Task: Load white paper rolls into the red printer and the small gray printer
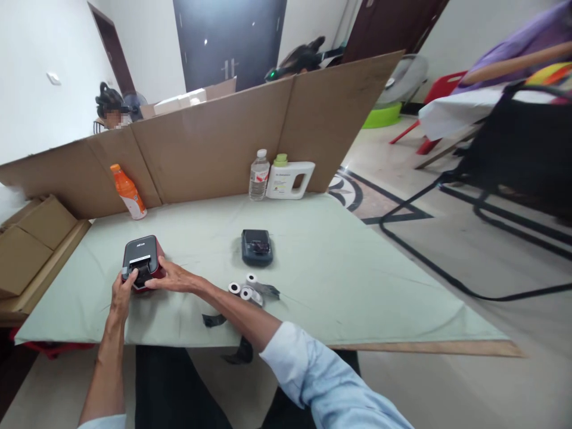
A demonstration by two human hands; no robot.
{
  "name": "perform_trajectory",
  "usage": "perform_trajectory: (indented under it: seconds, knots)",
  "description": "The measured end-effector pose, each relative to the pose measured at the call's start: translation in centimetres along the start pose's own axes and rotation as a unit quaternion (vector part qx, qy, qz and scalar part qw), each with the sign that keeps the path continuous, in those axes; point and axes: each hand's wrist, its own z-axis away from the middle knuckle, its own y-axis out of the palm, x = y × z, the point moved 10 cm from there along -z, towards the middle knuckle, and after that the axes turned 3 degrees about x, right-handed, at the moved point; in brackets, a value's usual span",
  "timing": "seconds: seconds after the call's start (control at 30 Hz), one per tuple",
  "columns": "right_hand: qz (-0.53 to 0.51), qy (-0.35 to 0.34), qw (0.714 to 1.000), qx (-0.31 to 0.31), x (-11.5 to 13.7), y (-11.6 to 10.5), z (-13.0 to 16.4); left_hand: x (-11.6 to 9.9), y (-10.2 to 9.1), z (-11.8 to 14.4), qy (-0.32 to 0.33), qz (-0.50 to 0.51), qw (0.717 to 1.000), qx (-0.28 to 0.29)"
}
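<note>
While table-set, red printer (142, 262) between both hands.

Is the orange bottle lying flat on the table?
No, the orange bottle stands leaning against the cardboard wall, beyond the red printer that both hands touch.

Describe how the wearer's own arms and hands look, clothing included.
Both hands, left hand and right hand, are bare: no gloves, rings or watch visible. The forearms are uncovered; light blue shirt sleeves are pushed up near the elbows.

Bare hands (134, 286), light blue shirt sleeves pushed up the forearms, dark trousers
</note>
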Motion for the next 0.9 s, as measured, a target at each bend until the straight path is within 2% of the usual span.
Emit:
perform_trajectory:
  seconds: [0.07,0.13,0.33,0.47,0.6,0.8,0.9]
  knots:
    - [0.012,0.015,1.0,-0.01,-0.1,-0.9,1.2,-0.4,1.2,0.3,0.007,-0.02,1.0,0.011]
    - [0.017,0.028,0.999,-0.015,0.2,-2.5,3.0,-1.3,3.4,0.8,0.019,-0.034,0.999,0.027]
    - [0.019,0.06,0.996,-0.063,1.4,-9.6,8.9,-5.3,14.1,2.5,0.078,-0.027,0.986,0.148]
    - [0.014,0.065,0.994,-0.085,1.5,-12.4,11.5,-5.5,18.9,3.1,0.083,-0.022,0.976,0.202]
    - [0.039,0.065,0.991,-0.108,0.9,-13.7,12.8,-4.5,20.6,3.6,0.09,-0.016,0.965,0.244]
    - [0.082,0.066,0.986,-0.129,0.5,-14.4,13.2,-4.1,20.2,3.5,0.095,0.002,0.944,0.317]
    - [0.092,0.064,0.984,-0.136,0.5,-14.5,13.3,-4.4,19.4,2.9,0.1,0.003,0.941,0.322]
